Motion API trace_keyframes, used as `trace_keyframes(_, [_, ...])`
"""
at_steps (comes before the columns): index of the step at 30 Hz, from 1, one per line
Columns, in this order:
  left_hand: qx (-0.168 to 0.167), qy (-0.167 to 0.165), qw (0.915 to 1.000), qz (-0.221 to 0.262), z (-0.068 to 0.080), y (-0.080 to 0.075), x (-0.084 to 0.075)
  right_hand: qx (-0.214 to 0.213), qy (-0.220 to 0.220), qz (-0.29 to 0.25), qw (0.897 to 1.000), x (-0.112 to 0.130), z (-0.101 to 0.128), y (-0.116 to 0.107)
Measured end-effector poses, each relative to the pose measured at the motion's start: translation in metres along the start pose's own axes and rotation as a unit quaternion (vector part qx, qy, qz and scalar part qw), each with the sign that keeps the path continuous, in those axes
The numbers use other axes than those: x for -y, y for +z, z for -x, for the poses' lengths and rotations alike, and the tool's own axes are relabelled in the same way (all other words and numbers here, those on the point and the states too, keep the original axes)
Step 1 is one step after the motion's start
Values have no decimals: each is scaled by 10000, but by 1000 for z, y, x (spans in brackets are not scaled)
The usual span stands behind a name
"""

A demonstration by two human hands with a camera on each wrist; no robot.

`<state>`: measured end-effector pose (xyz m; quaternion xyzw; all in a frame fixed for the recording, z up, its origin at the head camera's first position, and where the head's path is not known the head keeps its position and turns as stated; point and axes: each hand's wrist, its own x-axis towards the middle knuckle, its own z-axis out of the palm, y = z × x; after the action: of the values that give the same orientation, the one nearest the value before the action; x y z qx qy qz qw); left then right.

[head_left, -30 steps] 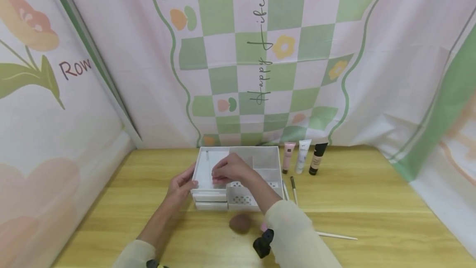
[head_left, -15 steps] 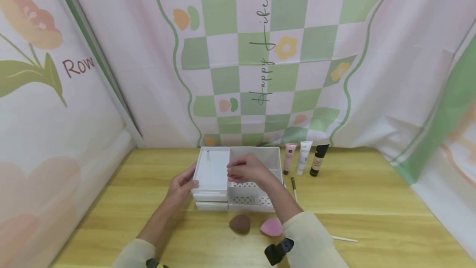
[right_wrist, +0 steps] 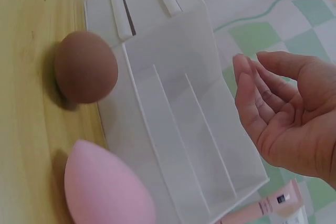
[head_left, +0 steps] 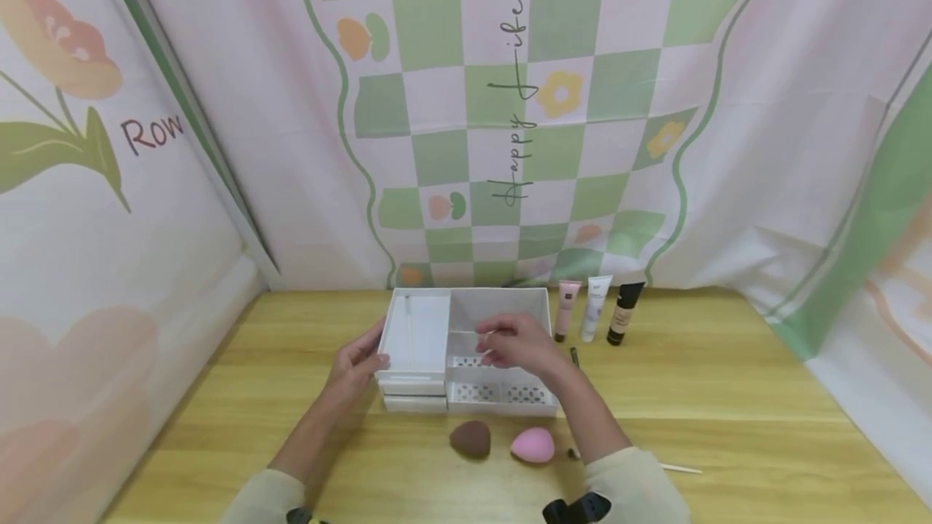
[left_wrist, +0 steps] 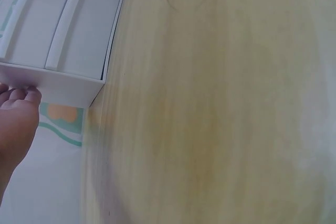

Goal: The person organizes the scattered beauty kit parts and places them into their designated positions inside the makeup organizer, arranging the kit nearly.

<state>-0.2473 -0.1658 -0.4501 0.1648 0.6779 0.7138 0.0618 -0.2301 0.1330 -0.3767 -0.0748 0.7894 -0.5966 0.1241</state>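
Note:
A white makeup organizer [head_left: 415,350] stands on the table, with two shallow drawers at its front left and open compartments on the right. My left hand [head_left: 353,366] grips its left side, thumb at the top rim and fingers along the side wall. Above the open compartments hovers my right hand [head_left: 520,344], its fingers loosely bent and nothing between them, as the right wrist view also shows. Along the organizer's flat top left section lies a thin pale stick [head_left: 408,326]. Before it rest a brown makeup sponge [head_left: 471,439] and a pink makeup sponge [head_left: 533,445].
To the right of the organizer stand a pink tube [head_left: 566,311], a white tube [head_left: 596,310] and a black-capped beige tube [head_left: 624,315]. A dark-tipped brush [head_left: 574,357] is partly hidden by the right arm. A white stick [head_left: 681,469] lies front right. Patterned curtains surround the table.
My right hand has moved right, from over the organizer's top left section to above the open compartments, and its fingers have loosened. My left hand keeps its place on the organizer.

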Motion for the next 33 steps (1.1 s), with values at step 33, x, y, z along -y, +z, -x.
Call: trace_keyframes(33, [-155, -21, 9998, 110, 0, 2, 0, -1736, 508, 55, 9835, -73, 64, -45])
